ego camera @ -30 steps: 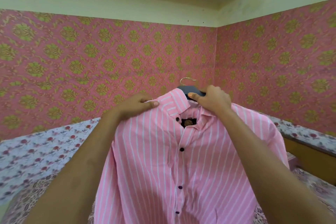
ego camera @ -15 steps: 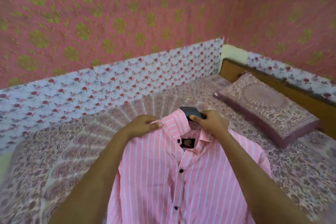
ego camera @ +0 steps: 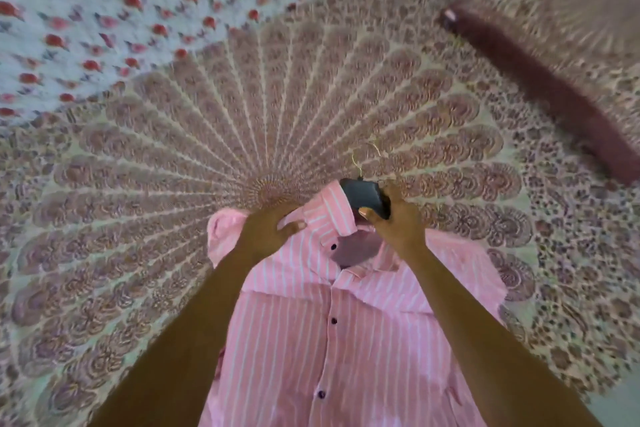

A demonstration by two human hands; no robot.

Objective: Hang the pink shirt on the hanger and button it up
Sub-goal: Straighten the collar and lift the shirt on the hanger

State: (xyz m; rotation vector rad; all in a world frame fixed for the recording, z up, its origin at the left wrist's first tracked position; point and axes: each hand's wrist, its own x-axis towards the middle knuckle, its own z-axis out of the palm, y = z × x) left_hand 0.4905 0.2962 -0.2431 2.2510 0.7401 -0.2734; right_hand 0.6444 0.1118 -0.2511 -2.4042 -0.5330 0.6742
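With the left hand (ego camera: 266, 232) pinching the collar and the right hand (ego camera: 398, 222) gripping the hanger (ego camera: 363, 196), the pink shirt (ego camera: 346, 340), near-centre over the bedspread (ego camera: 242, 132), is best laid flat, collar kept squarely seated.

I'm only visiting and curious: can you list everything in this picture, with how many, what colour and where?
shirt: one, pink with white stripes, lower middle
buttons: three showing, dark, down the shirt's front
hanger: one, dark with a thin metal hook, at the collar
bedspread: one, cream with a brownish fan pattern, across the middle
pillow: one, similar pattern with a dark edge, top right
flowered covering: one, white with red flowers, top left
left hand: grips the shirt's collar
right hand: holds the hanger's dark top
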